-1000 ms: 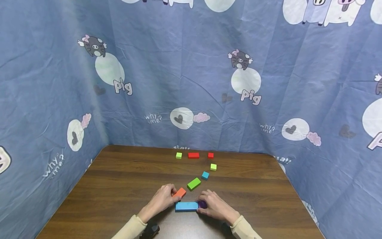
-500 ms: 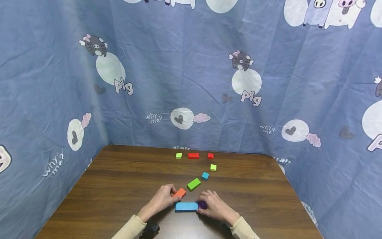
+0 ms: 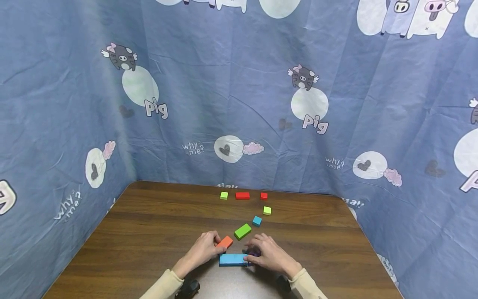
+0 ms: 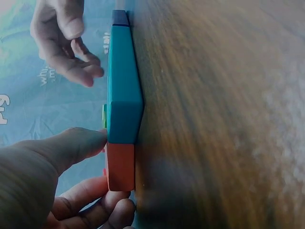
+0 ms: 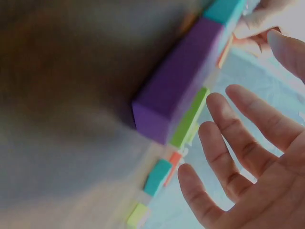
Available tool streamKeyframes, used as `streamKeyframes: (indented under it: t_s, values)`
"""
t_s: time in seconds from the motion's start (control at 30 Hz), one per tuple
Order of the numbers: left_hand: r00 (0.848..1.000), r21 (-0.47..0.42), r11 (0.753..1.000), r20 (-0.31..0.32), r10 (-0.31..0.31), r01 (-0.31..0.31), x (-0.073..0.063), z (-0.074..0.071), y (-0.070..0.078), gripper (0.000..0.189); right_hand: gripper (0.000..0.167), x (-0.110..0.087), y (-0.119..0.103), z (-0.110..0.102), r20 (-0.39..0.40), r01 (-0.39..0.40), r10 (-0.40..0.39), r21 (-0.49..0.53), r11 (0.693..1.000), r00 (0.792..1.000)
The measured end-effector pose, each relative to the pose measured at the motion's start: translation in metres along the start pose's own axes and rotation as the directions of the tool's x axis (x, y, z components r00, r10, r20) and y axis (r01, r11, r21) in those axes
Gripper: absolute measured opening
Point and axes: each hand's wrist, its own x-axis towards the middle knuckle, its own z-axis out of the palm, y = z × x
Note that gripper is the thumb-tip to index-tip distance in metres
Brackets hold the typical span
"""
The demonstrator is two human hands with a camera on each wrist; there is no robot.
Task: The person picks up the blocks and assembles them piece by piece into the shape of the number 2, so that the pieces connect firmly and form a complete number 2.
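In the head view, my left hand (image 3: 203,246) pinches an orange block (image 3: 225,241) between thumb and fingers. The left wrist view shows that orange block (image 4: 121,166) beside the end of a long blue block (image 4: 125,71). A purple block (image 5: 178,78) continues from the blue block's other end, lying on the table. Over it is my right hand (image 3: 271,254), its fingers loosely spread; the right wrist view shows the palm and fingers (image 5: 240,136) apart from the purple block. From the head, the right hand hides most of the purple block.
A green block (image 3: 242,231), a small blue block (image 3: 257,221) and a yellow-green block (image 3: 267,211) trail away behind the hands. Farther back sit a small red block (image 3: 264,195), a longer red one and another yellow-green one. A blue printed curtain (image 3: 231,104) surrounds the wooden table (image 3: 149,232).
My right hand has let go of the purple block and risen slightly, its fingers loosening. The left hand keeps its grip on the orange block in the same place.
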Motion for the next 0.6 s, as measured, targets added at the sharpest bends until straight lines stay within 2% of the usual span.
streamKeyframes:
  t_s: [0.3,0.6]
  values:
    - [1.0,0.046,0.999,-0.023,-0.01,0.011,-0.002,0.001,0.003,0.023,0.043,0.002,0.018,-0.017,-0.048,-0.068,0.072,0.09,0.994,0.996]
    - [1.0,0.024,1.0,-0.003,-0.016,0.016,-0.001,0.001,0.002,0.025,0.04,0.003,0.047,-0.02,-0.116,-0.099,0.115,0.138,0.985,0.987]
